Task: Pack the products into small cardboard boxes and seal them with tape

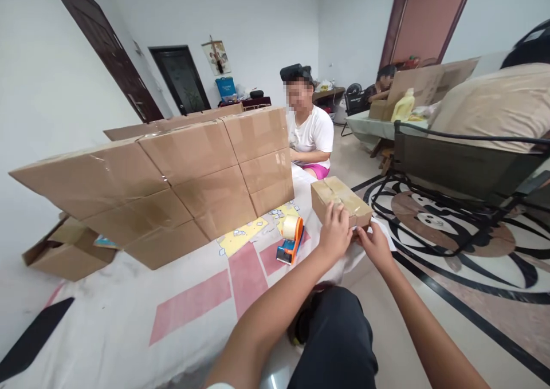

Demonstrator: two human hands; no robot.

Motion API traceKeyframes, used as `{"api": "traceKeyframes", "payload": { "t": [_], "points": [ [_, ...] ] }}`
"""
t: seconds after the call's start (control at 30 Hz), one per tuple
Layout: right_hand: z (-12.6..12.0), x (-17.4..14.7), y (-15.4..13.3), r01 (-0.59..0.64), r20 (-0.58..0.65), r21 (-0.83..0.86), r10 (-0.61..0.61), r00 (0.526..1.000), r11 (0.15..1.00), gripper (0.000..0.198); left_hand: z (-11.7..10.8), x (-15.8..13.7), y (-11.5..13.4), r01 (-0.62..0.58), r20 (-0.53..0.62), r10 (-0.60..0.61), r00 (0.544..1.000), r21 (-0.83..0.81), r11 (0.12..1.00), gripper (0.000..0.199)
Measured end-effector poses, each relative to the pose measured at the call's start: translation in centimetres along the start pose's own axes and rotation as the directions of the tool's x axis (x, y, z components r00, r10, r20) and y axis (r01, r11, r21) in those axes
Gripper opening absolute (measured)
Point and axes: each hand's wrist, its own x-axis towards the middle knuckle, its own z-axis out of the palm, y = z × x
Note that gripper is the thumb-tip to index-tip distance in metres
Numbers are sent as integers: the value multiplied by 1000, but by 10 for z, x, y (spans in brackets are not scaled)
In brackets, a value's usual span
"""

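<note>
A small taped cardboard box [337, 191] sits at the right edge of the cloth-covered table [193, 320]. My left hand [337, 228] lies over its near side, with curled fingers gripping the top edge. At the near right corner, my right hand [374, 243] has its thumb and fingers closed on the box's lower edge; some fingertips are hidden. An orange and blue tape dispenser [291, 240] with a roll of tape rests on the table to the left of my hands.
A wall of stacked cardboard boxes [197, 177] fills the table's far left. An open carton [71, 251] is at far left, with a dark flat object [36, 337] nearer. A person in a white shirt [315, 131] sits across. A folding chair [464, 165] is at right.
</note>
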Motion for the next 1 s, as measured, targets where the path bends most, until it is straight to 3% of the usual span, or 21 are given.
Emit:
{"api": "traceKeyframes", "payload": {
  "t": [0.13,0.27,0.37,0.47,0.57,0.67,0.8,0.87,0.93,0.97,1.0],
  "points": [
    [27,14,15,-63,-73,0,63,995,998,59,17,20,-17,63,15,-63,998,42,997,41],
    [52,19,18,-79,-268,-168,32,963,983,67,25,57,-48,136,23,-140,990,120,983,40],
    [57,19,23,-91,-281,-258,15,959,962,61,27,90,-72,218,10,-225,974,200,955,32],
    [58,20,26,-96,-272,-265,21,962,959,54,16,114,-83,294,-34,-296,955,276,915,27],
    [54,20,25,-122,-288,-244,48,956,962,43,-21,105,-81,267,-71,-257,964,313,912,26],
    [47,18,16,-140,-288,-230,70,955,963,26,-89,36,-81,141,-103,-113,988,331,933,19],
    [57,10,-28,-105,-247,-196,55,967,975,31,-190,-126,-97,52,-133,-3,991,366,929,21],
    [91,2,-69,-5,-182,-156,-24,983,988,38,-227,-206,-107,46,-132,5,991,376,925,21],
    [150,-14,-123,190,-25,-93,-193,981,977,40,-250,-270,-117,80,-154,-22,988,380,921,21],
    [188,-27,-153,309,93,-49,-304,948,950,38,-257,-295,-123,110,-179,-44,983,381,918,20],
    [229,-44,-184,432,247,9,-420,873,902,35,-264,-316,-129,147,-212,-68,975,380,913,20]
  ]
}}
